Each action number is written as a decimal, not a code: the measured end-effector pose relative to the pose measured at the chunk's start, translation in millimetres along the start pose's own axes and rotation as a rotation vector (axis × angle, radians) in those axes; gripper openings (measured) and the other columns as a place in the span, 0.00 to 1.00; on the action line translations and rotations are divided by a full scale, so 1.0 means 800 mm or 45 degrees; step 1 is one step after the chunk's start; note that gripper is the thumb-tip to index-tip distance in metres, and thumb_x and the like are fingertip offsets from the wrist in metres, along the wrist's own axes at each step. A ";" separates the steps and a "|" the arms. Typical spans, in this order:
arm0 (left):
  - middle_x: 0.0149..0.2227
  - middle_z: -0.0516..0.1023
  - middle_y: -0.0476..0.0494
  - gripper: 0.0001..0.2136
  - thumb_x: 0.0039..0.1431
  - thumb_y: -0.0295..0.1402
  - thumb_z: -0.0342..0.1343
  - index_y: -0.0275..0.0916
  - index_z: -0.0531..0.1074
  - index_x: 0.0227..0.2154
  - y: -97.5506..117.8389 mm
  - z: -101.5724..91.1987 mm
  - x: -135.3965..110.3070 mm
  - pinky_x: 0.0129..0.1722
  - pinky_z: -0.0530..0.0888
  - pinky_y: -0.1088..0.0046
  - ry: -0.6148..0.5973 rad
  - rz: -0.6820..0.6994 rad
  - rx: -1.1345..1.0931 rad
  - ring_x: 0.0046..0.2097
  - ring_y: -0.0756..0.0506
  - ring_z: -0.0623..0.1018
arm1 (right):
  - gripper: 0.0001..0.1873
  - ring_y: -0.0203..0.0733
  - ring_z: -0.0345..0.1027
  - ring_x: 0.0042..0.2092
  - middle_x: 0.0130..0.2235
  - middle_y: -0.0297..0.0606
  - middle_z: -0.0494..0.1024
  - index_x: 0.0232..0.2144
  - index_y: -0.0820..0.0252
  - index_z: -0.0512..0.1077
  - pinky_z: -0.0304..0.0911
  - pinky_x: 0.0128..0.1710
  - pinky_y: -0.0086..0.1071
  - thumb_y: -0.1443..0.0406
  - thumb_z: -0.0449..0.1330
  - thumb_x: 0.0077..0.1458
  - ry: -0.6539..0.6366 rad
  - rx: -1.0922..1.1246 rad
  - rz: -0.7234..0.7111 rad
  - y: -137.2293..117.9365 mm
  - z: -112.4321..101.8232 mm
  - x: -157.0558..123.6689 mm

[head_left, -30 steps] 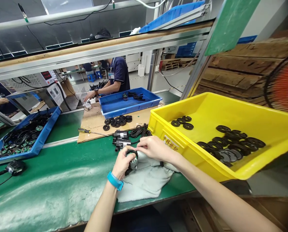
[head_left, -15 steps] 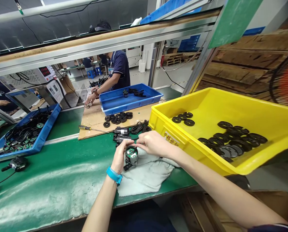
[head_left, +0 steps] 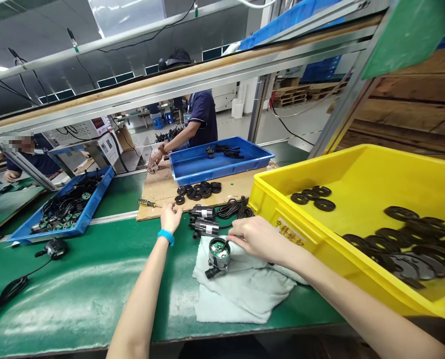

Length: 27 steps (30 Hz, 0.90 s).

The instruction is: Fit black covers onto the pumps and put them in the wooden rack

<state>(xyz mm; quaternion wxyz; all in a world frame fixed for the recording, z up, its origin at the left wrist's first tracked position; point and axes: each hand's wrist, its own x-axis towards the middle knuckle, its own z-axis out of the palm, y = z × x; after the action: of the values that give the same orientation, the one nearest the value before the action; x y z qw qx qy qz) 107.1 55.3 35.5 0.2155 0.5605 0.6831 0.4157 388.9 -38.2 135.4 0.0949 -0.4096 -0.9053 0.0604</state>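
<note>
Green bench [head_left: 95, 289]; on a pale cloth [head_left: 244, 301] by its front edge stands the housing [head_left: 225, 261], round, grey, green board [head_left: 219, 248] showing in its open top. Label [head_left: 290, 233] on the bin [head_left: 267, 209] begins 中科世; white labels on the motors [head_left: 206, 228] are unreadable. Right hand [head_left: 257, 237] pinches the black lead [head_left: 225, 246]; left hand [head_left: 170, 219] is at the screwdriver [head_left: 146, 203], grip unclear.

The left grip [head_left: 170, 218] reaches forward, palm down, while the right grip [head_left: 257, 239] is curled in a pinch.
</note>
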 end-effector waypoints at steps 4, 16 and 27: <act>0.55 0.71 0.28 0.18 0.52 0.36 0.64 0.33 0.73 0.44 0.009 0.027 0.031 0.62 0.59 0.55 0.023 -0.022 0.239 0.61 0.31 0.65 | 0.19 0.39 0.69 0.30 0.28 0.39 0.77 0.27 0.60 0.78 0.50 0.30 0.32 0.62 0.55 0.66 -0.011 -0.013 -0.025 -0.002 0.000 0.000; 0.48 0.71 0.35 0.17 0.57 0.34 0.61 0.34 0.74 0.48 0.025 0.025 0.022 0.56 0.68 0.62 -0.004 0.024 0.079 0.52 0.39 0.73 | 0.20 0.38 0.67 0.30 0.28 0.39 0.76 0.26 0.60 0.78 0.51 0.31 0.33 0.61 0.53 0.67 -0.008 -0.007 -0.050 0.004 0.003 -0.001; 0.48 0.74 0.41 0.23 0.48 0.29 0.67 0.43 0.75 0.50 0.111 -0.030 -0.199 0.53 0.70 0.64 -0.352 0.233 -0.553 0.51 0.40 0.74 | 0.17 0.38 0.68 0.30 0.29 0.39 0.77 0.30 0.61 0.80 0.49 0.30 0.32 0.62 0.55 0.66 -0.015 0.029 -0.029 0.005 0.005 -0.002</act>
<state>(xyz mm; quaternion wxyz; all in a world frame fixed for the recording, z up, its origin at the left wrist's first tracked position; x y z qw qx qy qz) 185.6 -100.8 93.6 0.3833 0.6119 0.4886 0.4899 391.9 -37.2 130.2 0.0948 -0.3977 -0.9098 0.0720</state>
